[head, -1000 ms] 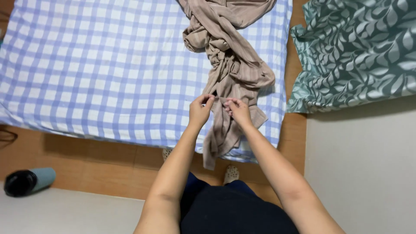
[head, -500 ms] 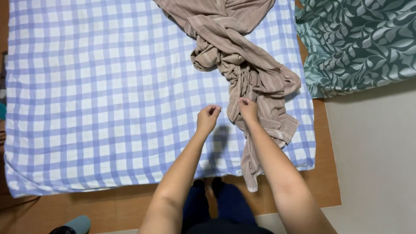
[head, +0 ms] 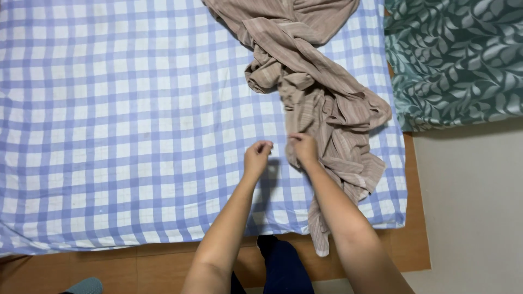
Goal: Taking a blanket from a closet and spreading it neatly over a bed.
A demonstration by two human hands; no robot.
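My right hand (head: 304, 149) pinches the crumpled beige striped fabric garment (head: 321, 103), its top cut off; my left hand (head: 257, 158) is loosely curled, its grip unclear, over the blue-checked bed sheet (head: 120, 120).

I see no packages, labels, signs or screens anywhere in front of me here.

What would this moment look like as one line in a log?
right hand: pinching edge of crumpled beige garment | left hand: fingers curled, just beside it, above checked sheet | green leaf-print cloth: at right
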